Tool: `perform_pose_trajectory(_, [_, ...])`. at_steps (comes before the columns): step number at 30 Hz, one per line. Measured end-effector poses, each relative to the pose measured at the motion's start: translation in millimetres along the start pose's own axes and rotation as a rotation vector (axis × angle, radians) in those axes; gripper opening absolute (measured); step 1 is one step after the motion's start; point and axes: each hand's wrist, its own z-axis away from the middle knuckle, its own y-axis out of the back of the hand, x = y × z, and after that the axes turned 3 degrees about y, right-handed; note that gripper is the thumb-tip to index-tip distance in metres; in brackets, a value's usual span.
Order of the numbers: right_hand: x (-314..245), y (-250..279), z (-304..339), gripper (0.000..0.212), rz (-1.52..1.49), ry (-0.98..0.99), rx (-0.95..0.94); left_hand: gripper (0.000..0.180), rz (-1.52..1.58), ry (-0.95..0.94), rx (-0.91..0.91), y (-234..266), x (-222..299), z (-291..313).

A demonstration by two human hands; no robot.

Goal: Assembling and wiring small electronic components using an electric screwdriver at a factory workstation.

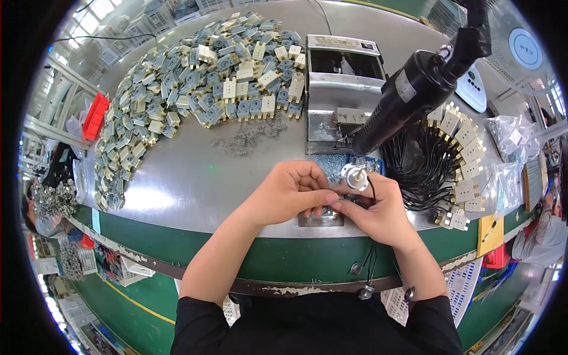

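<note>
In my right hand point(383, 214) is a small round silver motor point(355, 177) with a short brass-coloured shaft pointing up. A black cable runs from it along my palm. The fingertips of my left hand point(287, 192) are pinched together against my right thumb; whatever lies between them is too small or hidden to name. Beneath both hands a small metal fixture point(322, 220) sits at the table's front edge, partly covered. Just beyond my fingers lies a blue tray of small screws point(331, 161). More round motors point(367, 292) dangle on black cables below my right wrist.
A large heap of grey-and-cream block housings point(207, 77) covers the back left, with loose springs point(251, 133) before it. A metal screw-feeder box point(343, 89) stands behind the tray. A black power screwdriver point(408, 94) hangs at its right, near cabled housings point(470, 151).
</note>
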Motion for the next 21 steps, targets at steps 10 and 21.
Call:
perform_pose_trajectory(10, [-15.4,-6.8,-17.5,0.01,0.112,-0.224,-0.027,0.013,0.062,-0.417,0.532,3.2,-15.8,23.9])
perform_pose_trajectory(21, [1.7,18.9,-0.6,0.051,-0.216,0.004,-0.047,0.025,0.084,-0.307,0.348,17.5,-46.6,33.8])
